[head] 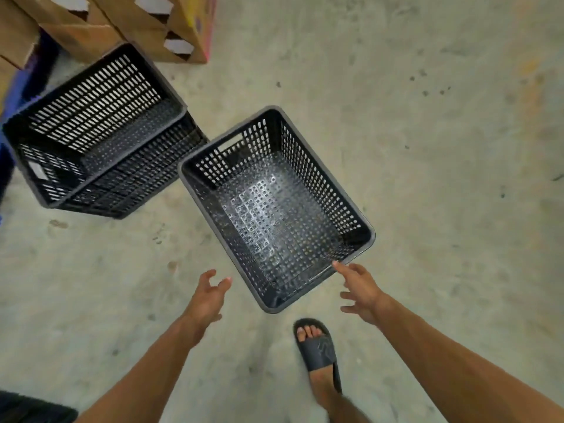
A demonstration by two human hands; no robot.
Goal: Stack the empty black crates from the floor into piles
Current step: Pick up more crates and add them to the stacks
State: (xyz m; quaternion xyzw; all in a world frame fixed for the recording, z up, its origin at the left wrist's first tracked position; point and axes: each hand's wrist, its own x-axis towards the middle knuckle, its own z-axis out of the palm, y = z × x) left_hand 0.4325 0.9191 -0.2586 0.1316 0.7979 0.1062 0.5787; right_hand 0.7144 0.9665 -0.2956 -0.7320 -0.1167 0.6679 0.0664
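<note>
An empty black perforated crate (360, 222) lies on the concrete floor in the middle of the view, turned at an angle. My left hand (207, 297) hovers open just off its near left side, not touching it. My right hand (360, 290) is open at the near right corner, with a fingertip at the rim. To the upper left stands a pile of black crates (128, 181), nested one inside another; how many it holds I cannot tell.
Brown cardboard boxes (146, 29) stand behind the pile at the top left. Something blue (12, 96) shows at the left edge. My foot in a dark slide sandal (319, 351) is planted just below the single crate. Bare concrete floor (442, 148) spreads to the right.
</note>
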